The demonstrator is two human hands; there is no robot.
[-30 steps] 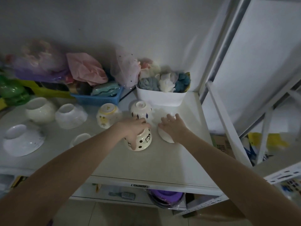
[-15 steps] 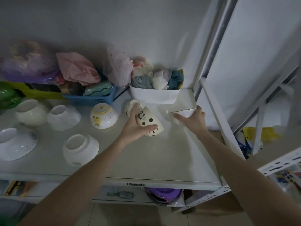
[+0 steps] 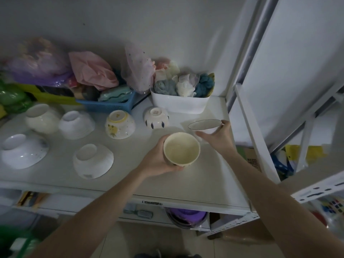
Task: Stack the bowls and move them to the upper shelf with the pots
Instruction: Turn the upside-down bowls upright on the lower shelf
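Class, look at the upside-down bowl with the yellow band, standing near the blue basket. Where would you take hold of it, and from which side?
Judging by its pose, grip the yellow-banded bowl from above, fingers spread around its flaring sides just below the raised foot ring. It stands rim-down on the shelf, so the rim cannot be reached; neighbouring bowls leave gaps on either side.

On the shelf [image 3: 214, 175] six upturned bowls are lying at the left. Two baskets are standing behind them at the wall. Right of the bowls, the hands are holding two bowls, mouths up, side by side.
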